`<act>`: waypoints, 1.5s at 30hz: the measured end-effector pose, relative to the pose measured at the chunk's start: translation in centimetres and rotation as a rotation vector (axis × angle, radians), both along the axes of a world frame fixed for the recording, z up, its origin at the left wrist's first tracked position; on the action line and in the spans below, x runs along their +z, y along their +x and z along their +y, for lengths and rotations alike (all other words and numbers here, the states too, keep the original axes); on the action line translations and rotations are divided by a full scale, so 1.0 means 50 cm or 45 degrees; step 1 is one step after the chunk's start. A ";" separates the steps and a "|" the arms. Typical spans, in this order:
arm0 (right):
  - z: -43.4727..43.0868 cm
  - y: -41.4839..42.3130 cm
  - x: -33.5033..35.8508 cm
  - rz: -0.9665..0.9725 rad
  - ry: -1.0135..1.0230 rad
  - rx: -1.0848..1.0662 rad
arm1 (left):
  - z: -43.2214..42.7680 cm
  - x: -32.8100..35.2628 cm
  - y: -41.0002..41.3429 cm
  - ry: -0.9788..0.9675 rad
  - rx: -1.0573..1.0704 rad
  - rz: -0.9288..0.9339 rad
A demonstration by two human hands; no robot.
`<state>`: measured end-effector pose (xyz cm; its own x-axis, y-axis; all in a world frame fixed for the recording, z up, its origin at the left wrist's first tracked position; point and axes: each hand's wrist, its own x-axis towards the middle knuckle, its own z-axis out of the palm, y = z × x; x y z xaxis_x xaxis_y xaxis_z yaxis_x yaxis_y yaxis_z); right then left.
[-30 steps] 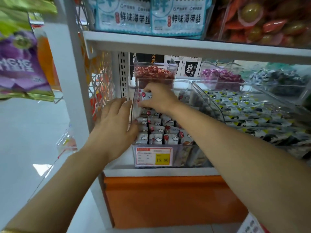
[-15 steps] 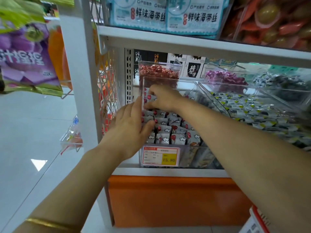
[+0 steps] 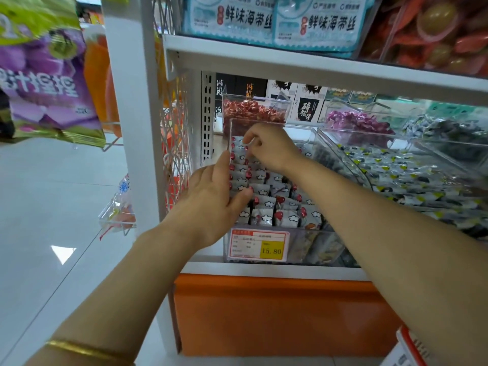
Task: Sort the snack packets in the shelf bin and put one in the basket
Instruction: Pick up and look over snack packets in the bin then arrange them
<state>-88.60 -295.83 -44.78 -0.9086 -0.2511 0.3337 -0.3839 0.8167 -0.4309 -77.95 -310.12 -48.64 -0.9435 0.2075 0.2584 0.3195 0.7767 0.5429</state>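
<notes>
Packets point(image 3: 264, 216) stand in rows in the clear bin point(image 3: 306, 136) on the shelf. My left hand point(image 3: 211, 199) lies at their left edge, fingers straight and together, thumb touching one. My right hand point(image 3: 272, 150) is at the back row, fingers curled down among them; I cannot tell whether they pinch one.

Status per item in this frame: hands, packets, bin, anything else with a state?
bin: clear, open-topped, on the shelf.
snack packets: standing in rows inside the bin.
left hand: open, straight fingers at the bin's left edge, thumb on the packets.
right hand: fingers curled, pinching a packet at the back.
price tag: fixed to the bin front.
basket: not in view.
</notes>
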 end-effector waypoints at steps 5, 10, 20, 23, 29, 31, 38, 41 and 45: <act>-0.038 -0.034 -0.003 0.069 0.319 -0.082 | -0.001 0.000 -0.003 0.011 -0.012 -0.005; -0.065 -0.031 -0.005 0.104 0.251 -0.207 | -0.006 0.002 -0.002 0.063 -0.035 0.028; 0.029 0.125 0.026 0.427 -0.959 -0.261 | -0.007 0.034 0.019 0.177 0.230 0.500; 0.069 0.197 0.013 0.285 -1.265 -0.344 | 0.012 0.047 0.039 0.313 0.191 0.472; 0.106 0.313 -0.015 -0.076 -1.600 -0.280 | 0.054 0.035 0.086 0.491 -0.082 0.120; 0.114 0.326 -0.022 -0.130 -1.677 -0.305 | 0.055 0.036 0.099 0.652 -0.147 0.000; 0.142 0.342 -0.025 -0.322 -1.911 -0.191 | 0.053 0.029 0.106 1.068 -0.131 -0.281; 0.151 0.346 -0.025 -0.450 -1.985 -0.074 | 0.053 0.028 0.104 1.308 -0.115 -0.414; 0.154 0.345 -0.031 -0.543 -2.045 -0.053 | 0.056 0.032 0.104 1.586 -0.127 -0.502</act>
